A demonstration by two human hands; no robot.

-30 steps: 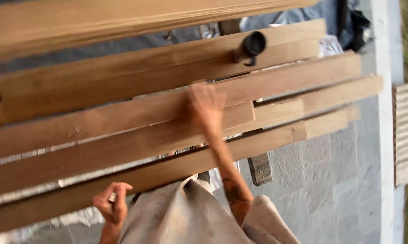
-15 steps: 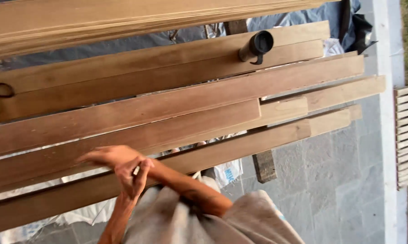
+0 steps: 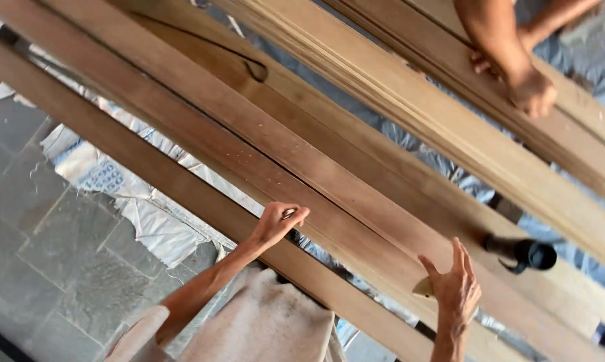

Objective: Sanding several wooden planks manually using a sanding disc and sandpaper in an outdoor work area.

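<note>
Looking down, the view showed long wooden planks [image 3: 356,194] laid side by side, their long axis running diagonally from upper left to lower right, directly ahead of both hands. Nearest, the person's left hand [image 3: 279,221] was curled into a loose fist against the edge of a near plank, pinching something small that could not be made out. The right hand [image 3: 456,288] hovered open, fingers spread, just above the same boards and slightly closer to them; whether it touched the wood could not be told. Just beyond it lay a dark tool [image 3: 527,253]. Farther off, another person's hands [image 3: 527,87] pressed on a far plank [image 3: 570,134]. Grey stone paving [image 3: 41,241] lay below.
</note>
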